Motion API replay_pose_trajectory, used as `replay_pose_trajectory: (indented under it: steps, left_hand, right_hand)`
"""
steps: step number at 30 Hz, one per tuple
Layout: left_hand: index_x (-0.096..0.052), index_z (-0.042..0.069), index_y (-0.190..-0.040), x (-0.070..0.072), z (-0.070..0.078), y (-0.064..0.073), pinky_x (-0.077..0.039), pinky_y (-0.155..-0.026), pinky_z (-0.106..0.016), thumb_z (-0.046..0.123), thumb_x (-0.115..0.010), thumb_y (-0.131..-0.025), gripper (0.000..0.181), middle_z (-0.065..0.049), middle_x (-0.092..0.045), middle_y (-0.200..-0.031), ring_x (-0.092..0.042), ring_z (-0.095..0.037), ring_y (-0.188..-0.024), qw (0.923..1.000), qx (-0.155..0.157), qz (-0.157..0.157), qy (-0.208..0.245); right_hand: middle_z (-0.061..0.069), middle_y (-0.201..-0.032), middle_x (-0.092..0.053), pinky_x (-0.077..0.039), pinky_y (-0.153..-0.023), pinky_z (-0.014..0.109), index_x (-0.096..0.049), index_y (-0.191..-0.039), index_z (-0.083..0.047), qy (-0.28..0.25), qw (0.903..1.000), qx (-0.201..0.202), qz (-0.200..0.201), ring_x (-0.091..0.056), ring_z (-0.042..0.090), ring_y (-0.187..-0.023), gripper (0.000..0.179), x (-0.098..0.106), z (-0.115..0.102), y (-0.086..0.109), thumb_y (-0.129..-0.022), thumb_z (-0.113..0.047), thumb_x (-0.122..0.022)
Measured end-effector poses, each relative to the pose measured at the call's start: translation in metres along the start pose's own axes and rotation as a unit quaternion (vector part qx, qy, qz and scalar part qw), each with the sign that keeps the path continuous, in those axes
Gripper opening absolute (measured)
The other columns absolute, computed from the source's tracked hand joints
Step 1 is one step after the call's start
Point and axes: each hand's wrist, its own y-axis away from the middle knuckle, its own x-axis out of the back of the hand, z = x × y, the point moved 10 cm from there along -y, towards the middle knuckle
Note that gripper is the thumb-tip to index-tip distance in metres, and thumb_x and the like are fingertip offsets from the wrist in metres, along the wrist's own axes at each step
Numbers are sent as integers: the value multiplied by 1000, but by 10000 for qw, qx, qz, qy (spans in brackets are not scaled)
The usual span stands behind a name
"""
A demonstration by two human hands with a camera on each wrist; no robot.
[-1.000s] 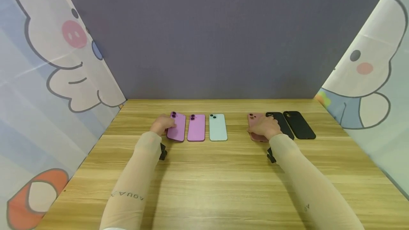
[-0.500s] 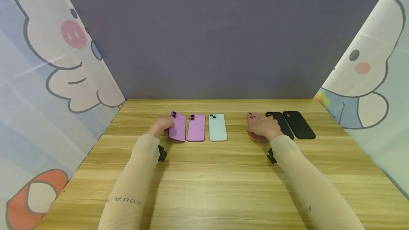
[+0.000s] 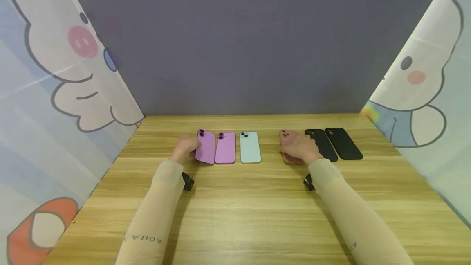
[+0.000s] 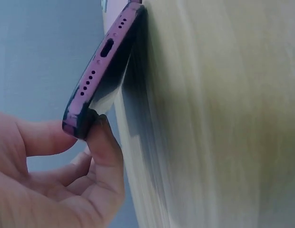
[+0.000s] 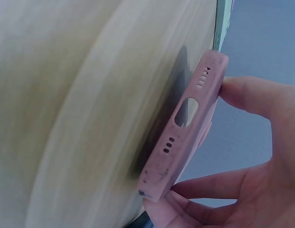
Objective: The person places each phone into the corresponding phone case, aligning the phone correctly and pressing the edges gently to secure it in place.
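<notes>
My left hand (image 3: 185, 147) pinches the left edge of a purple phone (image 3: 206, 148). In the left wrist view that phone (image 4: 99, 69) is tilted, with its thumb-side edge off the table and its far edge low by the surface. My right hand (image 3: 302, 148) grips a pink phone case (image 3: 293, 159) across its width. The right wrist view shows the case (image 5: 186, 137) from its port end, tilted, with a shadow on the table under it. Thumb and fingers are at its opposite sides. Part of the case's back is hidden by my hand.
A second purple phone (image 3: 225, 148) and a pale mint phone (image 3: 250, 147) lie between my hands. Two black phone cases (image 3: 322, 145) lie right of my right hand. A grey panel (image 3: 235, 44) stands behind the wooden table (image 3: 235, 216); printed curtains hang on both sides.
The held purple phone has shifted slightly right, closer to the second purple phone. My right hand has moved a little left with the pink case, away from the black ones.
</notes>
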Motion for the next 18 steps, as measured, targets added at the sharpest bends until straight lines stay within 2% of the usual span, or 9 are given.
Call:
replay_pose_trajectory:
  steps: [5,11,18]
  left_hand:
    - [-55,-8,-105,0,-4,1,-54,-78,-31,-2,-52,-96,12,-17,-56,-106,-58,-23,-88,10000,51,-41,58]
    - [-57,-6,-97,2,-4,1,-54,-72,-27,0,-51,-97,7,-14,-56,-101,-58,-19,-80,9999,-48,6,128]
    - [-53,-13,-121,0,-4,-1,-55,-74,-25,3,-52,-100,27,-16,-55,-110,-58,-19,-86,9998,-22,-63,203]
  right_hand:
    - [45,-149,-28,-32,-108,70,-37,-147,16,-24,10000,75,21,-28,64,-135,95,0,-3,3,-90,-54,-66]
    - [45,-148,-30,-34,-106,70,-41,-145,16,-56,9999,113,80,-29,64,-135,93,0,-5,5,-90,-55,-66]
    - [43,-145,-37,-38,-103,69,-48,-141,12,-54,9997,212,139,-33,63,-133,87,1,-8,4,-89,-56,-65]
